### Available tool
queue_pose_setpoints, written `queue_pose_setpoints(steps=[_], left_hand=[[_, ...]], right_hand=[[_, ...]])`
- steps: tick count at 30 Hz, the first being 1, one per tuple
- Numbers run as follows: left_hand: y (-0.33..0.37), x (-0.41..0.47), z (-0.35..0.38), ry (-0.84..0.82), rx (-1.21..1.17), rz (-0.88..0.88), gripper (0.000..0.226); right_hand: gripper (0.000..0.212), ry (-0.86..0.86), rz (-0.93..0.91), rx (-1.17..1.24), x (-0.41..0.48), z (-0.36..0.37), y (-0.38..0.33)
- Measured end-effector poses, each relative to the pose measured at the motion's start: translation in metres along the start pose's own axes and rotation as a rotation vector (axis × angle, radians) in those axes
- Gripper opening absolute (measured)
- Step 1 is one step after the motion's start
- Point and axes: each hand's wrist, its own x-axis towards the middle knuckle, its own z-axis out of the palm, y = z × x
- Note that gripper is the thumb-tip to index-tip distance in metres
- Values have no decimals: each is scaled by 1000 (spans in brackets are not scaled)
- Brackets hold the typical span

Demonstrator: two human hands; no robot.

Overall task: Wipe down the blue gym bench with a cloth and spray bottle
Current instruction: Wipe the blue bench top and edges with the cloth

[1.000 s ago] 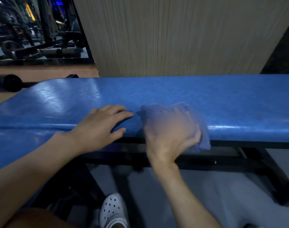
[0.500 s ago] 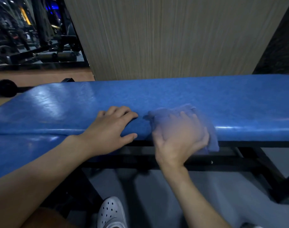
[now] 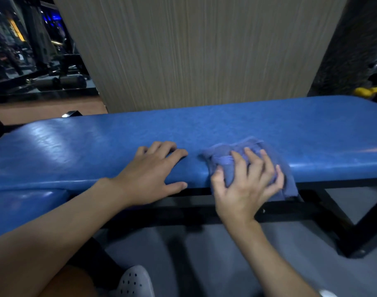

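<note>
- The wiping step is in hand: the right hand [image 3: 246, 183] presses the cloth [image 3: 224, 156] onto the near edge of the bench [image 3: 226, 127], fingers spread and curled over the bunched fabric.
- The left hand [image 3: 150, 172] lies flat and empty on the pad just beside it, bracing.
- No spray bottle is in view.
- The next move likely calls for sliding the cloth along the edge towards the unwiped right end, keeping pressure even.

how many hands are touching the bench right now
2. The left hand lies open on the near edge of the blue bench, empty. The right hand, beside it to the right, presses the blue cloth over that edge.
</note>
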Motion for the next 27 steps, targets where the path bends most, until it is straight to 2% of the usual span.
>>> queue_pose_setpoints(steps=[3,5,8,11,12,13,15,17,19,21,23,26,27], left_hand=[[13,10,0,14,0,35,76],[19,14,1,28,8,64,73],[21,16,5,24,20,93,70],[25,21,7,26,20,115,69],[28,23,6,29,18,117,68],[31,26,6,35,14,118,68],[40,33,4,54,-5,125,67],[51,39,2,68,-19,161,66],[60,45,2,56,-25,180,66],[67,48,1,38,-21,164,66],[73,53,-2,31,-1,133,70],[88,65,-6,41,26,120,77],[94,69,-7,47,26,131,78]], right_hand=[[39,-61,-271,15,8,-9,33],[44,-69,-289,-8,17,-15,69],[46,-31,-86,-56,32,-18,106],[40,0,164,-50,31,-15,80],[41,-8,197,-47,28,-13,65],[41,-23,171,-46,23,-13,53],[39,-85,-9,-34,16,-15,48],[41,-117,-190,-16,20,-21,70],[48,-117,-268,-21,28,-27,104],[46,-106,-206,-73,40,-31,143],[43,-90,-46,-100,52,-33,166],[42,-10,244,-99,54,-26,135],[41,-6,272,-93,52,-24,118]])
